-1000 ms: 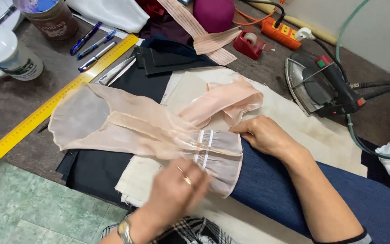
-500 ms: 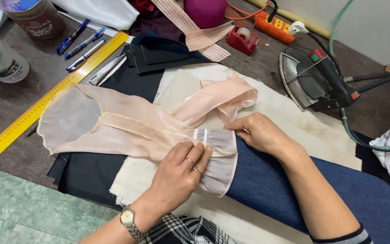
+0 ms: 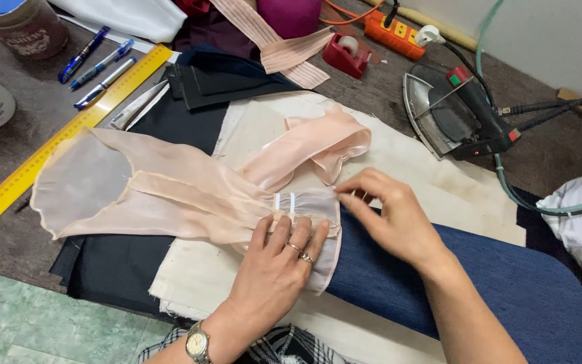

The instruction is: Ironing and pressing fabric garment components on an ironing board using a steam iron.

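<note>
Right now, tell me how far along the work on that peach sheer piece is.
Done: the sheer peach fabric piece lies spread over the cream cloth, its gathered band already pleated. In hand: the left hand presses flat on the band while the right hand pinches its edge. Left: the iron stands unused to the side; the looped end lies unflattened.

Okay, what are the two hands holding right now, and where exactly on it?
The left hand presses flat on the gathered cuff end of the sheer peach fabric piece. The right hand pinches that cuff's right edge with its fingertips.
</note>
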